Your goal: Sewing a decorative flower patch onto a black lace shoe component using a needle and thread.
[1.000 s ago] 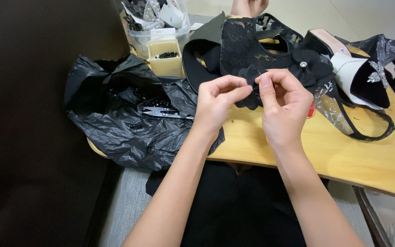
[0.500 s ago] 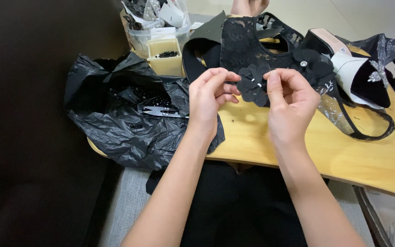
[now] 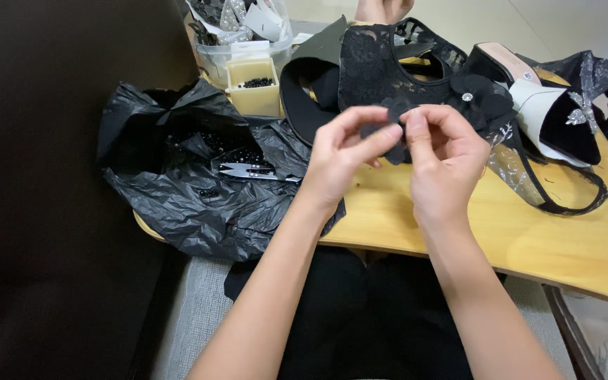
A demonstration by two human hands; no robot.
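Observation:
My left hand (image 3: 343,158) and my right hand (image 3: 445,162) are raised together above a light wooden table (image 3: 529,232). Both pinch a small black fabric flower piece (image 3: 395,112) between their fingertips. Just behind the hands lies a black lace shoe upper (image 3: 378,70) with a black fabric flower with a rhinestone centre (image 3: 476,98). How the fingers grip the piece is partly hidden.
A crumpled black plastic bag (image 3: 191,190) with black beads and a small pair of thread snips (image 3: 251,171) lies left. A small yellow box of beads (image 3: 253,84) and a clear tub stand behind it. A white and black sandal (image 3: 550,112) lies right. Another person's hand (image 3: 383,8) shows at the top.
Both hands have come closer together and lifted a little, and the small black flower piece now sits between the fingertips of both.

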